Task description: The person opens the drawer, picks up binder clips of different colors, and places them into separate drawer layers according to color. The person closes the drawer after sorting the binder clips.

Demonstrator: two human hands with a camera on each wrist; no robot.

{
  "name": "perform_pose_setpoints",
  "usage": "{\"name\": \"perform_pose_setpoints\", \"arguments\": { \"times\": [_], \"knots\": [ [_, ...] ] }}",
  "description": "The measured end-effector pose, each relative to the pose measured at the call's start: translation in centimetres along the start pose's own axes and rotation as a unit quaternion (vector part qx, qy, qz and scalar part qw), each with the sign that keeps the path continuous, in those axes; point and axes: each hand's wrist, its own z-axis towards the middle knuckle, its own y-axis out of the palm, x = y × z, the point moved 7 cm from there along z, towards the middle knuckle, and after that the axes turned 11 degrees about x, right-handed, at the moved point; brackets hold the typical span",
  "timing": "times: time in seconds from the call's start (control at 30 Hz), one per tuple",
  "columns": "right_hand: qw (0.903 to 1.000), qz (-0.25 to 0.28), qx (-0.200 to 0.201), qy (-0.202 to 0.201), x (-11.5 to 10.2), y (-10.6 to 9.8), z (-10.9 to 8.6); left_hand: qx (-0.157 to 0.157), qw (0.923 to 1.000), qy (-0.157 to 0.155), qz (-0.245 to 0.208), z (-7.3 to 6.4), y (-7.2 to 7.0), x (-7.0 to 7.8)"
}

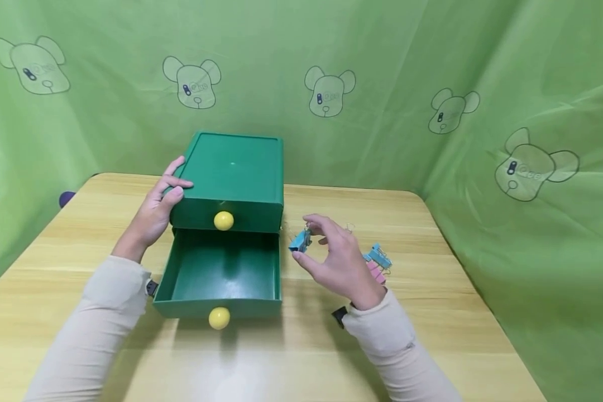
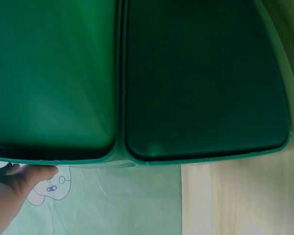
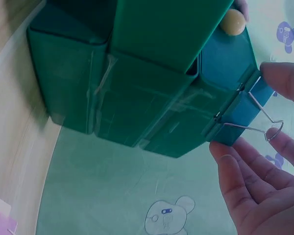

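A green drawer cabinet (image 1: 233, 167) stands on the table, its upper drawer closed. Below, a drawer (image 1: 226, 308) with a yellow knob (image 1: 219, 318) is pulled out, and its floor is bare. My left hand (image 1: 156, 209) rests against the cabinet's left side, fingers spread over the top edge. In the left wrist view only part of the left hand (image 2: 19, 183) shows beside the green walls. My right hand (image 1: 339, 257) pinches a blue binder clip (image 1: 300, 241) between thumb and fingers, right of the cabinet. Wire handles stick out from the blue binder clip (image 3: 240, 115) in the right wrist view.
A blue binder clip (image 1: 380, 255) and a pink binder clip (image 1: 376, 272) lie on the wooden table (image 1: 432, 312), partly behind my right hand. Green curtain (image 1: 261, 33) with printed bear heads hangs behind and to the right of the table.
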Motion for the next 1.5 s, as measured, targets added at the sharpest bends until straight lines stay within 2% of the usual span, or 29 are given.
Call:
{"name": "perform_pose_setpoints", "arguments": {
  "times": [0.43,0.63,1.0,1.5],
  "knots": [
    [0.9983,0.048,-0.026,-0.021,-1.8,1.8,-0.5,-0.002,1.0000,-0.001,0.001,0.0,-0.1,0.1],
    [0.9975,0.052,-0.040,-0.024,-2.4,2.7,-0.7,-0.006,1.0000,-0.006,-0.003,-0.1,0.0,0.2],
    [0.9967,0.057,-0.043,-0.038,-2.9,3.4,-0.7,-0.008,0.9998,-0.003,-0.017,-0.1,0.3,0.1],
    [0.9958,0.064,-0.053,-0.038,-3.4,4.1,-0.2,0.005,0.9997,0.006,-0.022,-0.2,0.3,0.4]
  ]
}}
